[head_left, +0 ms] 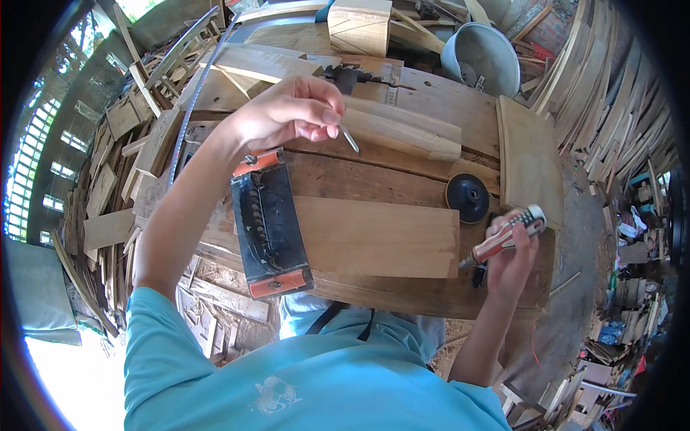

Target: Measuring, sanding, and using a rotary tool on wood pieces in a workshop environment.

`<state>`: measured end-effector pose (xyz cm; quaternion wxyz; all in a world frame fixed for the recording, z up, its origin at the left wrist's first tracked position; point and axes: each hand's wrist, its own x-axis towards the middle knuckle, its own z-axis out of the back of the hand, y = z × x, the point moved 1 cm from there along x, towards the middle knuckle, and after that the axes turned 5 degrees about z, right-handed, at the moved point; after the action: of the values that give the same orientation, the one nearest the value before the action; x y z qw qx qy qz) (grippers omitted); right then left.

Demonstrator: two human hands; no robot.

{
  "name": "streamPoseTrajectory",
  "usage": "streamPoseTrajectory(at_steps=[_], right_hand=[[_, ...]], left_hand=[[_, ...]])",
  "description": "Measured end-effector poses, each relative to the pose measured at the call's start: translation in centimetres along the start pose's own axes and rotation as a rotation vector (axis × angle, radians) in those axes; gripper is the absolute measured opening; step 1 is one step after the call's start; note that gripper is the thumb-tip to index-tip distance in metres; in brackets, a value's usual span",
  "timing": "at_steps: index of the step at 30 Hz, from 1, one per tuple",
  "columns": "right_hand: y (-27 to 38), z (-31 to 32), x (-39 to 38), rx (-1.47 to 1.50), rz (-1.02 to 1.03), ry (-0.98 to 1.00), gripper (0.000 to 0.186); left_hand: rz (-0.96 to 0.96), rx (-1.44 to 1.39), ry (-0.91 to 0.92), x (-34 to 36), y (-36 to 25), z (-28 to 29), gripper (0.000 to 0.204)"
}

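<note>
My left hand (291,111) is raised over the bench and pinches a short, thin metal screwdriver bit (350,140), its end pointing down and right. Toward the bench's right front, my right hand (512,251) is wrapped round a screwdriver (499,243) with a red and pale handle, its tip end near the board's right edge. A black hand sander (264,223) with orange sandpaper clamped at both ends lies below my left wrist. It rests across the left part of a smooth wooden board (381,237). A round black backing pad (468,198) sits just beyond my right hand.
Thick wooden blocks (402,129) lie across the workbench (323,172), and another block (359,27) stands at the back. A grey bucket (481,61) is at the back right. A flat panel (528,158) lies at the bench's right end. Stacked planks (611,79) line the right wall.
</note>
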<state>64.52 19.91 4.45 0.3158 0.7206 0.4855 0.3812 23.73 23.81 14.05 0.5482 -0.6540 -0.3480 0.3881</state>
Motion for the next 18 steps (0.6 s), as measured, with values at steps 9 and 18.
streamPoseTrajectory(at_steps=[9,18], right_hand=[[0.9,-14.8,-1.1,-0.022,-0.462,0.638,0.019],[-0.4,-17.5,-2.2,-0.111,-0.461,0.803,0.035]], left_hand=[[-0.037,-0.014,0.037,-2.5,-0.8,-4.7,0.019],[-0.010,0.100,-0.006,-5.0,0.1,-5.6,0.021]])
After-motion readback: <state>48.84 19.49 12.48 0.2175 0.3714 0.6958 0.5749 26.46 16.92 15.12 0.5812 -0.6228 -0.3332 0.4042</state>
